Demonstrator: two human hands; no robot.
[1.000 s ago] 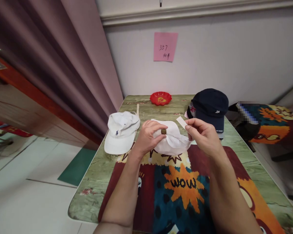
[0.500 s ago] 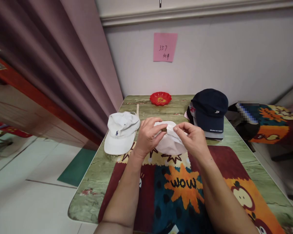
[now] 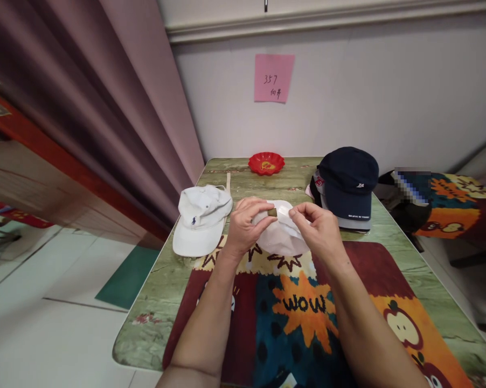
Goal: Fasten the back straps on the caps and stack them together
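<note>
Over the mat (image 3: 303,307), white cap (image 3: 283,241), seemingly creased, brownish buckle (image 3: 272,213) pinched in left hand (image 3: 248,223), pale strap (image 3: 284,209) in right hand (image 3: 319,226)

Cap (image 3: 284,240) between the hands (image 3: 246,226), another cap (image 3: 202,221) at left, cap stack (image 3: 348,178) at right, dish (image 3: 266,164) behind

White soft cloth cap (image 3: 285,241), rumpled, at far edge of multicoloured printed mat (image 3: 299,302) on green wood-patterned counter (image 3: 146,323). Narrow white cloth strap (image 3: 284,209) stretched towards small brass-coloured rectangular buckle (image 3: 272,213); whether threaded, unclear.
</note>
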